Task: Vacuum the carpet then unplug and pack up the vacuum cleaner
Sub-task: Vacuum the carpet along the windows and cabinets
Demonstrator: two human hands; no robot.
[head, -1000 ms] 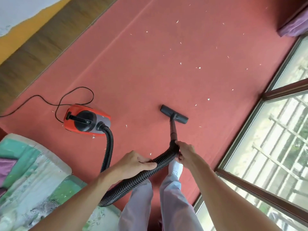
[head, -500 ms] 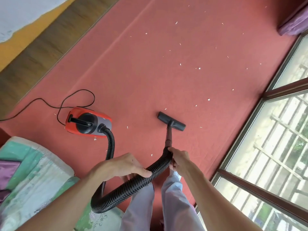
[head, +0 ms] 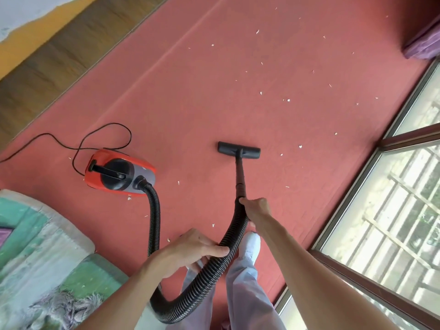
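Here, both arms reach forward and down from the bottom of the view. The right hand (head: 256,209) is curled round the top end of the hose (head: 154,217), just where it joins the black tube (head: 240,172), with the wrist in line with the forearm. The left hand (head: 190,251) grips the hose lower down, palm downward, thumb stretched along the ribbed side and fingers wrapped beneath. Below the hands the hose sags in a loop in front of pale trousers (head: 247,301), then climbs to the red vacuum cleaner (head: 119,172), which sits on the red carpet (head: 214,91) toward its left edge. The tube slants down to the brush head (head: 238,150), which lies flat on the carpet about midway across. A black cord (head: 104,129) curls behind the vacuum cleaner and runs off to the left. White scraps (head: 288,100) dot the carpet, mostly beyond the brush head. A window (head: 392,198) runs along the carpet's right edge.
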